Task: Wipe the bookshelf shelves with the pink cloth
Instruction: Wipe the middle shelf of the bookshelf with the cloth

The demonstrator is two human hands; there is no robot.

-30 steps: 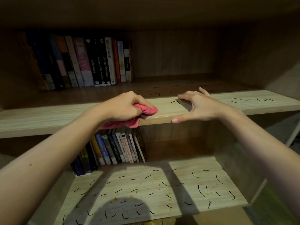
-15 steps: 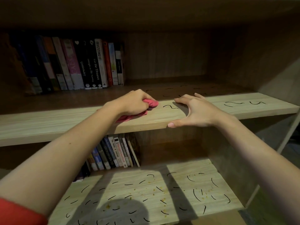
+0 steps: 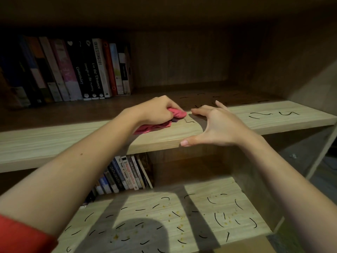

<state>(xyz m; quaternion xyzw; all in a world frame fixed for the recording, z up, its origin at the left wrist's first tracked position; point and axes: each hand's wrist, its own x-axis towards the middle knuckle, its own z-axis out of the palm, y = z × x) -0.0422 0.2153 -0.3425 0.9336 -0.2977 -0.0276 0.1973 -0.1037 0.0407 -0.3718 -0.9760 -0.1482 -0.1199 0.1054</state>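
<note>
Head view looks down on the upper shelf [image 3: 54, 141] of a wooden bookshelf, where both hands work near the middle of the front edge. The left hand [image 3: 156, 111] has its fingers curled tight round the bunched pink cloth [image 3: 158, 126] and presses it onto the shelf top. A fold of cloth pokes out past the fingertips to the right, and a tail lies under the wrist toward the front edge. The right hand [image 3: 217, 125] rests just beside it, fingers [image 3: 200, 111] straight and spread on the shelf top, thumb [image 3: 193, 142] stretched along the front edge, holding nothing. A black squiggle [image 3: 189, 121] lies on the wood between cloth and right hand; more marks [image 3: 273, 114] sit near the shelf's right end. A row of books [image 3: 87, 70] stands at the back left. On the lower shelf [image 3: 140, 199] black marks and yellowish crumbs [image 3: 180, 225] are scattered, with leaning books [image 3: 125, 174] at its back left. A red sleeve [image 3: 20, 236] shows on the left arm.
</note>
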